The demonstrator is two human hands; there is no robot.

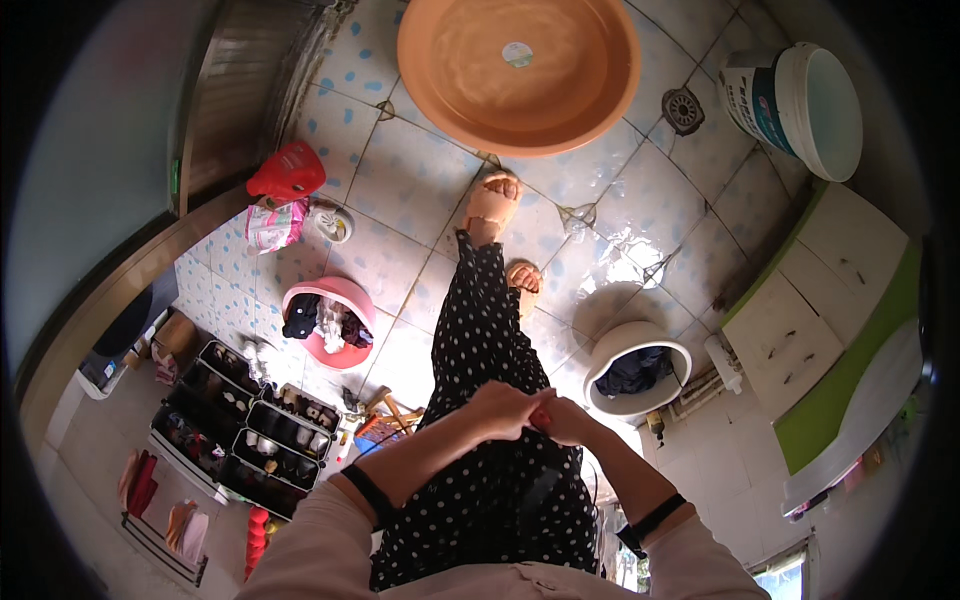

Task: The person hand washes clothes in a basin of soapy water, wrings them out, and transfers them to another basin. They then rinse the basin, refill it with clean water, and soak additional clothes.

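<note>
My left hand [499, 409] and my right hand [566, 421] meet in front of my lap, fingers curled and touching. A small reddish patch shows between them, but I make out no held object. Below the hands are black trousers with white dots [487, 330]. Ahead of my feet, on the tiled floor, stands a large orange-brown plastic basin [450, 124] with a round sticker on its bottom. To the right is a white tub [637, 405] with dark cloth [635, 370] in it. A pink basin [349, 289] of mixed clothes [330, 322] sits at the left.
A red plastic jug [289, 171], a pink-and-white packet [276, 225] and a scrub brush [331, 223] lie by the door frame. A white bucket [832, 112] leans at upper right, near a floor drain [682, 111]. Wet tiles shine beside a white-and-green cabinet [810, 300]. A black-framed rack [247, 420] stands lower left.
</note>
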